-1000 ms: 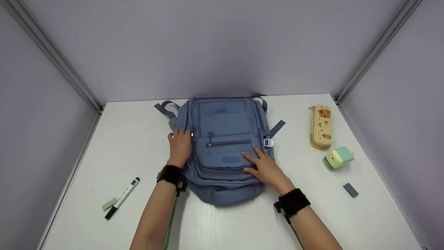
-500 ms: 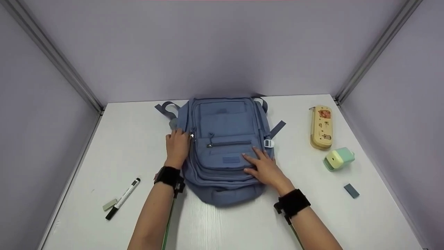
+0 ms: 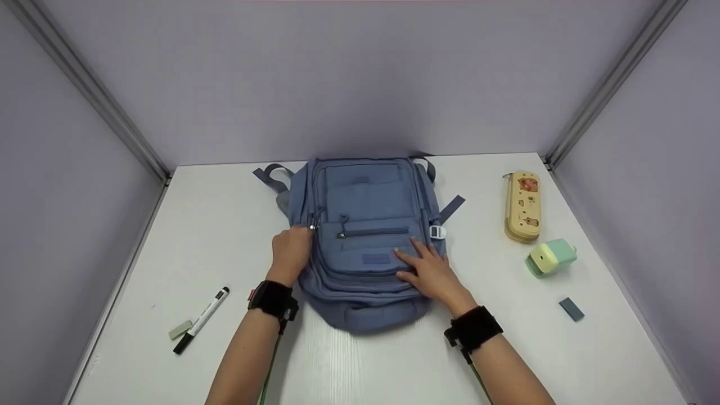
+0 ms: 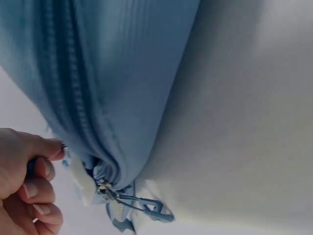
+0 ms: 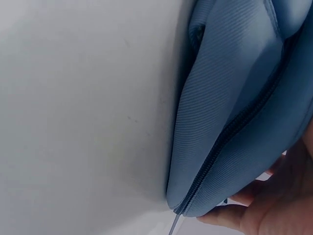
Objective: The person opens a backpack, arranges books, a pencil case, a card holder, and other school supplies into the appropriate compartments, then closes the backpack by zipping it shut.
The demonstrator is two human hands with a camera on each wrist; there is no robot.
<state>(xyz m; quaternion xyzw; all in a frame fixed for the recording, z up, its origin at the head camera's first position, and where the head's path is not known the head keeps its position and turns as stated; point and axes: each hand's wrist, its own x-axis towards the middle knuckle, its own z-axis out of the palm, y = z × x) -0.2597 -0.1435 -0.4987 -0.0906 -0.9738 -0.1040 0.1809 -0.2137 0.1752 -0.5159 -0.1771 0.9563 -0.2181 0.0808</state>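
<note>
- Fingers (image 4: 36, 169) of the left hand (image 3: 291, 250) are curled at the backpack's (image 3: 365, 225) left edge, pinching a zipper pull (image 4: 63, 146) (mostly hidden behind the fingertips in the wrist view).
- Right hand (image 3: 430, 273) lies flat on the lower front pocket, fingers straight and spread, gripping nothing.
- Backpack lies front-up in the middle of the white surface (image 3: 225, 225), between both hands.
- Marker (image 3: 201, 320) and eraser (image 3: 180, 329) lie well to the left.
</note>
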